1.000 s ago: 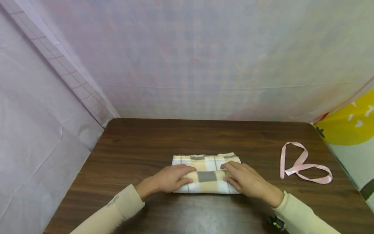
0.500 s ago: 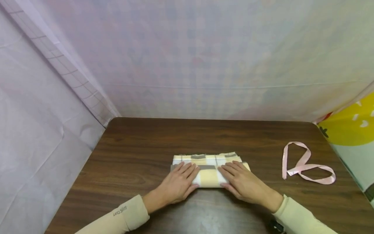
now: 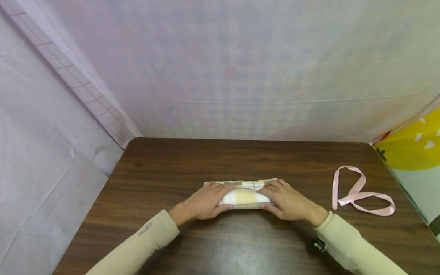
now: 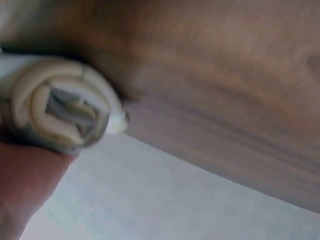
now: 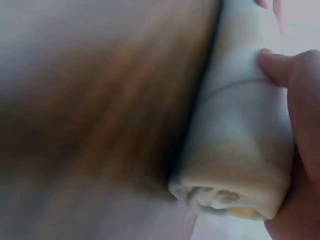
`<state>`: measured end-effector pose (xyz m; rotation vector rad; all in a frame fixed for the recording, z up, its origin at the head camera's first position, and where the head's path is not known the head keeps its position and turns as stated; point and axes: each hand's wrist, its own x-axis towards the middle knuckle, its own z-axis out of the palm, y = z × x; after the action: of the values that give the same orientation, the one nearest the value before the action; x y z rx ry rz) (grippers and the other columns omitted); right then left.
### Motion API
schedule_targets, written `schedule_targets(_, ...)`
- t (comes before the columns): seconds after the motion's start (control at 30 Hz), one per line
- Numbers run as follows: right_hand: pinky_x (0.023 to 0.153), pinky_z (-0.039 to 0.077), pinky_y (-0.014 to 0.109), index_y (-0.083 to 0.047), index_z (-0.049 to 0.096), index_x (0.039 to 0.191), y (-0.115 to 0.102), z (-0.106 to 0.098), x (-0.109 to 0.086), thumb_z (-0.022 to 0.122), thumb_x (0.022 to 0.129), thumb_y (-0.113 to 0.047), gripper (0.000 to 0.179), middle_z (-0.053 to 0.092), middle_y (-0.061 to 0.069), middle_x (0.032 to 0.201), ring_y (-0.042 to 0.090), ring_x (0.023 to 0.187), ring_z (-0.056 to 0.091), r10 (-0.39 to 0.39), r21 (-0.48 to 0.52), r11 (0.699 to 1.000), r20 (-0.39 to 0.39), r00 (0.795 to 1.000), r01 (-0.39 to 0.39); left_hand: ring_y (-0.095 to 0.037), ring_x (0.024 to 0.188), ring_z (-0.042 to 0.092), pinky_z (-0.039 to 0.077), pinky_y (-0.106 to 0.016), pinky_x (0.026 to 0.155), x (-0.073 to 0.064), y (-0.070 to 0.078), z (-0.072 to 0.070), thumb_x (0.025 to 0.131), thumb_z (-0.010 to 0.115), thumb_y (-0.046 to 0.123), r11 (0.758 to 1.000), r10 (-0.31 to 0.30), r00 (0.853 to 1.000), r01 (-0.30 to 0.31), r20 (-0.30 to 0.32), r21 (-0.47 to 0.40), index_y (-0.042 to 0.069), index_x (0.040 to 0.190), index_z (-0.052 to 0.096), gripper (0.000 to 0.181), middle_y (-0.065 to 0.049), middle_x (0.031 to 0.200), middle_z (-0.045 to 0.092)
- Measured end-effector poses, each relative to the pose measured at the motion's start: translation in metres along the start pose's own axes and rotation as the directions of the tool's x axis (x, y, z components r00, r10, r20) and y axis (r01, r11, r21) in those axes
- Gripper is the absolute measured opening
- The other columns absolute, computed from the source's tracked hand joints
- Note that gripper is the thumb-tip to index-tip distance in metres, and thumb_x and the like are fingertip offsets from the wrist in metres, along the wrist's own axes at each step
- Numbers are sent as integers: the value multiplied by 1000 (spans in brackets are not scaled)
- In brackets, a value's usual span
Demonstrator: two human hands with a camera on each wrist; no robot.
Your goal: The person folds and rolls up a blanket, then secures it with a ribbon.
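A plaid cloth in white, yellow and grey (image 3: 245,196) lies rolled into a thick cylinder at the middle of the table. My left hand (image 3: 207,200) grips its left part, fingers over the top and thumb along the near side. On the right part, my right hand (image 3: 287,200) holds it the same way. A flat strip of the cloth shows beyond the roll. Spiral layers appear at the end of the rolled cloth (image 4: 65,110) in the left wrist view. The right wrist view shows the roll (image 5: 240,125) lengthwise, with its other end coiled too.
A pink ribbon (image 3: 354,196) lies in two loops on the right side of the dark wooden table (image 3: 165,160). Pale curtains (image 3: 220,76) hang behind the table's far edge and at its left. A yellow printed patch (image 3: 409,149) shows at the right.
The cloth's near part has been rolled away from me, so the roll is thicker and the flat strip beyond it narrower. Both hands flattened over it, then moved forward and now grip it.
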<state>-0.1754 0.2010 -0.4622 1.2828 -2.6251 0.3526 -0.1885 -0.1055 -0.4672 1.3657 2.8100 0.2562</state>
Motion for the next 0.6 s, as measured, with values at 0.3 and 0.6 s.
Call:
schedule_targets(0.3,91,43,48,-12,68,113,24,-10,26,56,100,-38,31,63,3,114,23,108,53,109,112,985,166,980,-129,-26,137,44,34,-53,112,19,-1,-16,107,33,45,983,-164,986,165,-13,76,16,136,56,47,-6,145,53)
schedule_targets(0.6,89,48,54,-6,59,134,31,-14,38,67,95,-31,47,67,12,116,33,106,61,145,-35,989,69,987,-143,-29,141,39,25,-56,117,40,-12,-19,109,23,40,961,-263,959,270,110,-63,13,150,43,53,-3,150,49)
